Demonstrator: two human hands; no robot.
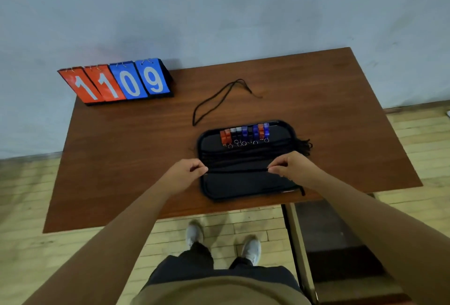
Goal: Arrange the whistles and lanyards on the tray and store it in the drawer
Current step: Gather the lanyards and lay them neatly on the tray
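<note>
Left hand & right hand each pinch an end of black lanyard, taut across tray, prob. to lay it straight, nearer than whistles.

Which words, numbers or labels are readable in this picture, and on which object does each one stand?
"11": white digits on the two red cards of the flip scoreboard.
"09": white digits on its two blue cards.
Whistles and black tray: no readable text; any marking is too small.
</note>
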